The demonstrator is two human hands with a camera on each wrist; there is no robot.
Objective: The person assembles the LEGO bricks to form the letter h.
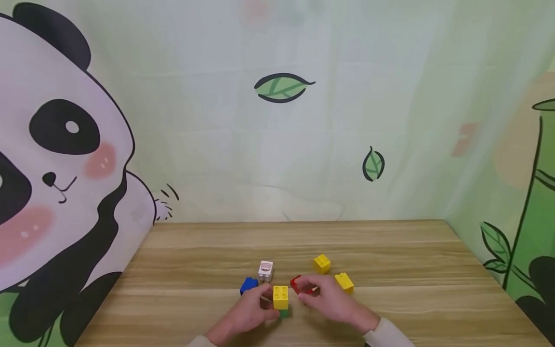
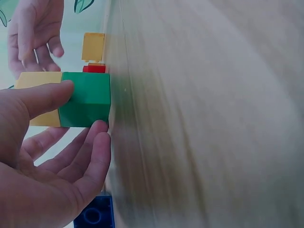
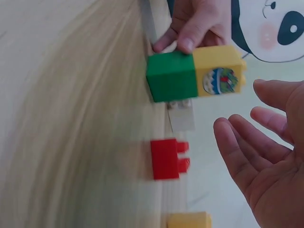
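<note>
We observe the left hand (image 1: 250, 313) gripping a stack, yellow block (image 1: 280, 298) atop green block (image 1: 284, 313), held upright at or just above the bench (image 1: 195, 253). We find the right hand (image 1: 331, 299) loosely extended, holding nothing, near the red block (image 3: 164, 159). Beyond the left hand we note a blue block (image 1: 249, 285) and a white block (image 1: 266, 271).
</note>
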